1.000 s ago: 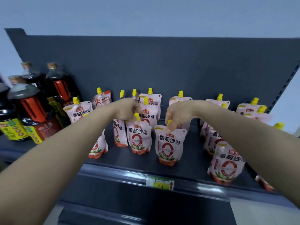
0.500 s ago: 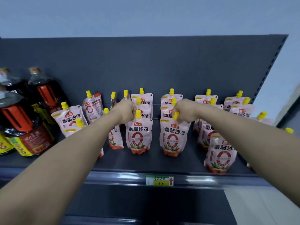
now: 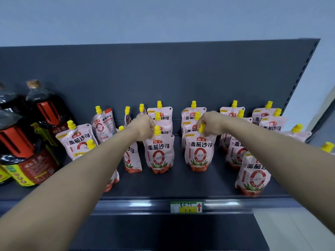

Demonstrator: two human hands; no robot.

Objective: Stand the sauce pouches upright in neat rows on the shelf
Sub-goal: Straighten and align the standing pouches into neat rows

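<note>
Left hand (image 3: pixel 143 126) grips the top of a pink-and-white, yellow-capped sauce pouch (image 3: pixel 159 153); right hand (image 3: pixel 212 123) grips the neighbouring pouch (image 3: pixel 198 153). Both pouches stand upright, slightly apart, on the dark grey shelf (image 3: pixel 163 187). Dark sauce bottles (image 3: pixel 27 145) stand far left.

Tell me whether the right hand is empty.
No, the right hand pinches a front-row sauce pouch at its yellow cap.
</note>
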